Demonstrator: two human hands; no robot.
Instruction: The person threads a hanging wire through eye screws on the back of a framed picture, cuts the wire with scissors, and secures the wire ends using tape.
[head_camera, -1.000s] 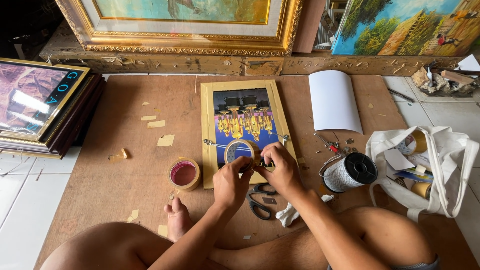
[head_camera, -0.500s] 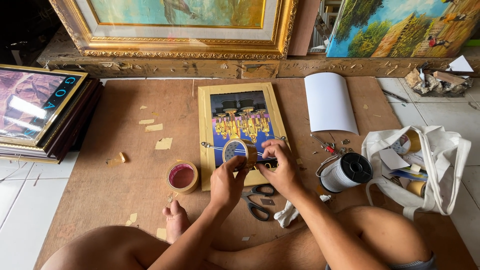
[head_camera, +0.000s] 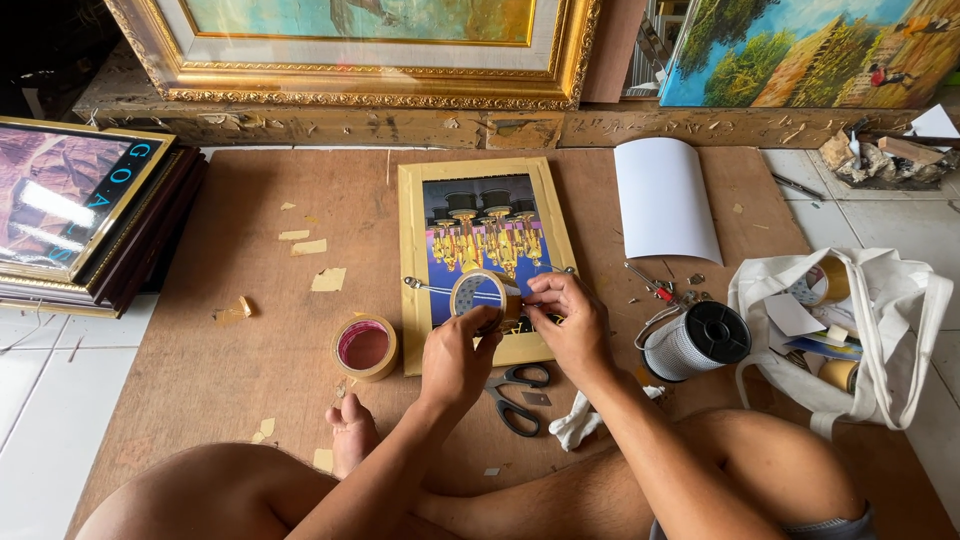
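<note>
Lying flat on the brown board, the gold-framed picture sits before the person's crossed legs. Over its lower edge, the left hand grips a tape roll while the right hand pinches the tape's end. Black scissors lie just below.
</note>
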